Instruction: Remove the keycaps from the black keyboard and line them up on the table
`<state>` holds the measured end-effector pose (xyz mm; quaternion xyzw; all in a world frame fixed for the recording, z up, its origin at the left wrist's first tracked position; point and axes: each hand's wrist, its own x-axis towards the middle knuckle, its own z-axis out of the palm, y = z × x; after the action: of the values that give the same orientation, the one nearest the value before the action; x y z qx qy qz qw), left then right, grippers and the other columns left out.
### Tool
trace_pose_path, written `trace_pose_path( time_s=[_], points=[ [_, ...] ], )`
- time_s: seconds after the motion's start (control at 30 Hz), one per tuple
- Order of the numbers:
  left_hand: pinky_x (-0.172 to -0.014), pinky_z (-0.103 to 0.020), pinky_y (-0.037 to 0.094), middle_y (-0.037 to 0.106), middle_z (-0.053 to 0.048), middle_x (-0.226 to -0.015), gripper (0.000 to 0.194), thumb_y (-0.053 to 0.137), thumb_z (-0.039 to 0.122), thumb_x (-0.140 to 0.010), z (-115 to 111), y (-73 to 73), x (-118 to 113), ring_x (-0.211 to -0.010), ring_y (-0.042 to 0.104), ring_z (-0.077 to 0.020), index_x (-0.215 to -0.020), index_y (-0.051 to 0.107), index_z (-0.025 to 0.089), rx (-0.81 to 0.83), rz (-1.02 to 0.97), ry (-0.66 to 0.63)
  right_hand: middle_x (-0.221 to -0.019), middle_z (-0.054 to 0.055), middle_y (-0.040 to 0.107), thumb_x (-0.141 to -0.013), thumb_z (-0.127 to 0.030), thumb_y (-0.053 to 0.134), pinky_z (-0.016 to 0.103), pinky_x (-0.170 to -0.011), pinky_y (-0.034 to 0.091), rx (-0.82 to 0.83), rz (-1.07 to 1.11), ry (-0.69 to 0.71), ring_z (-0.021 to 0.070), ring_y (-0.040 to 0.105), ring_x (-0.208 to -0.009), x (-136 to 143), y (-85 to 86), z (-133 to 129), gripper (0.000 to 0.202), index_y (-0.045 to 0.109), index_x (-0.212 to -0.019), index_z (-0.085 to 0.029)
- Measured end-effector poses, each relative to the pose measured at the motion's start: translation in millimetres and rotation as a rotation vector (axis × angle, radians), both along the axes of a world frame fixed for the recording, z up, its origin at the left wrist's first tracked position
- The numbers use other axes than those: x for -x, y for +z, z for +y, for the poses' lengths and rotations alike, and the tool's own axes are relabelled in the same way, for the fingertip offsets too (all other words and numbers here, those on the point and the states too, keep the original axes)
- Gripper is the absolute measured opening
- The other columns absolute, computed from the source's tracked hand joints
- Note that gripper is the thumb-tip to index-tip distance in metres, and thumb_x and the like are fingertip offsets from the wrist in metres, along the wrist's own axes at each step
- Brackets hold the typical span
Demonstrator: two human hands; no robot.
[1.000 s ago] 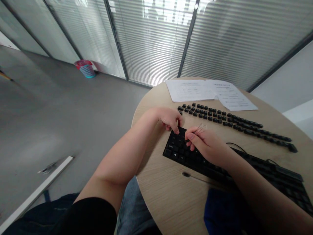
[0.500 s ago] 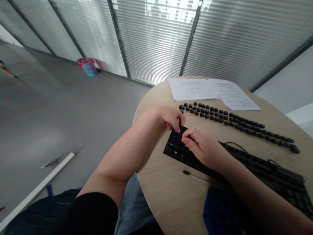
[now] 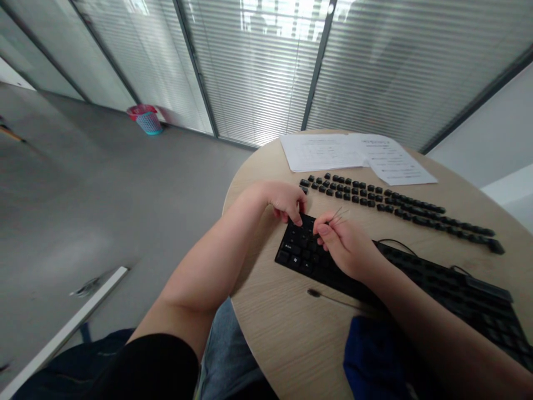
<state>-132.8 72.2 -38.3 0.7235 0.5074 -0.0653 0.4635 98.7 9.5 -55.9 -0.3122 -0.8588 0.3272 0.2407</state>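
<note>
A black keyboard [image 3: 320, 272] lies slantwise on the table, with some of its keycaps off at the near-left end. My left hand [image 3: 288, 201] is closed at its upper-left corner, thumb on top and the other fingers curled behind the edge. Over the keyboard's left part, my right hand [image 3: 343, 241] is pinched round a thin wire keycap puller [image 3: 340, 214], whose wires stick up past the fingers. Its lower end is mostly hidden by the fingers. Beyond the keyboard, loose black keycaps [image 3: 358, 191] lie in several slanting rows.
Printed papers [image 3: 328, 153] lie at the far side of the round wooden table [image 3: 266, 316]. A small brush [image 3: 315, 293] rests in front of the keyboard, near a blue cloth [image 3: 366, 355]. The keyboard's cable [image 3: 397, 243] loops behind it. A waste basket [image 3: 149, 122] stands on the floor.
My right hand has lifted slightly away from the keys, and the puller's wires show more. My left hand stays at the keyboard corner. The whole view has shifted a little.
</note>
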Motion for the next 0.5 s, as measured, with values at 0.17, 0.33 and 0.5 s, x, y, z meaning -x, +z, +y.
trace_pose_path(
  time_s=[0.17,0.33,0.5],
  points=[
    [-0.068,-0.034,0.061,0.07,-0.007,-0.1,0.056,0.081,0.037,-0.072,-1,1.2,-1,-0.08,0.074,-0.0226,-0.123,0.068,0.016,-0.002,-0.003,-0.002,-0.069,0.001,0.066,-0.108,-0.04,0.045,0.031,-0.062,0.046,0.041,-0.007,-0.002,0.0182,0.065,-0.063,2,-1.0,-1,0.029,0.062,-0.091,-0.022],
    [-0.076,-0.038,0.063,0.07,-0.005,-0.093,0.057,0.083,0.038,-0.071,-1,0.9,-2,-0.084,0.074,-0.0245,-0.123,0.07,0.019,0.014,-0.005,0.003,-0.069,0.0,0.066,-0.109,-0.054,0.042,0.028,-0.056,0.046,0.194,0.032,-0.048,0.0143,0.06,-0.055,2,-5.7,1,0.041,0.06,-0.09,-0.022],
    [-0.075,-0.039,0.062,0.071,-0.007,-0.097,0.058,0.085,0.04,-0.068,-1,-0.5,-2,-0.085,0.074,-0.0252,-0.121,0.072,0.02,0.01,-0.016,0.005,-0.068,0.0,0.065,-0.103,-0.073,0.04,0.026,-0.05,0.043,0.353,0.079,-0.085,0.0137,0.06,-0.053,2,-9.4,6,0.056,0.06,-0.09,-0.021]
  ],
)
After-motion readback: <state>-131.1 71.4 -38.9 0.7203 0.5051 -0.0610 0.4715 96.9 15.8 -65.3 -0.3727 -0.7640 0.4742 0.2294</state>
